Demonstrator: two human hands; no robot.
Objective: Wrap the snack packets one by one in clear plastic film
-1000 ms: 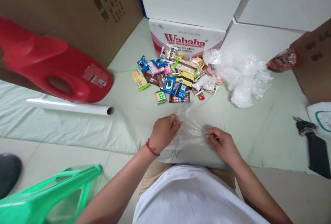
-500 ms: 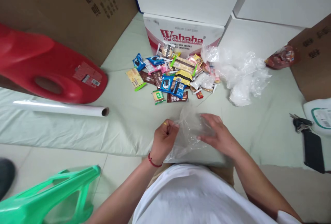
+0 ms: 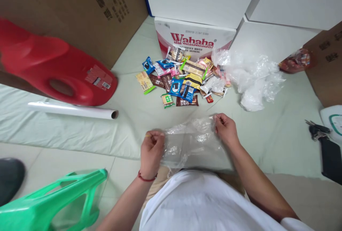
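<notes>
A clear plastic bag [image 3: 192,140] is stretched between my two hands at the front edge of the cloth-covered surface [image 3: 130,117]. My left hand [image 3: 152,152] is closed, pinching the bag's left side. Thumb and fingers of my right hand [image 3: 226,129] pinch its upper right corner. Beyond the bag lies a pile of small wrapped snacks [image 3: 175,87] in blue, brown, yellow and pink packets. To the right of the pile rests a heap of crumpled clear plastic bags [image 3: 251,78].
Behind the snacks stands a Wahaha carton [image 3: 195,38]. A red jug [image 3: 61,71] and a white roll [image 3: 72,110] lie at left, above a green stool [image 3: 58,195]. Keys [image 3: 317,129], a black item [image 3: 331,158] and a reddish package [image 3: 296,60] are at right.
My hands have moved apart, the left one leftward and the right one up slightly. The bag, bunched before, is now spread wide, and my right hand has closed on its corner.
</notes>
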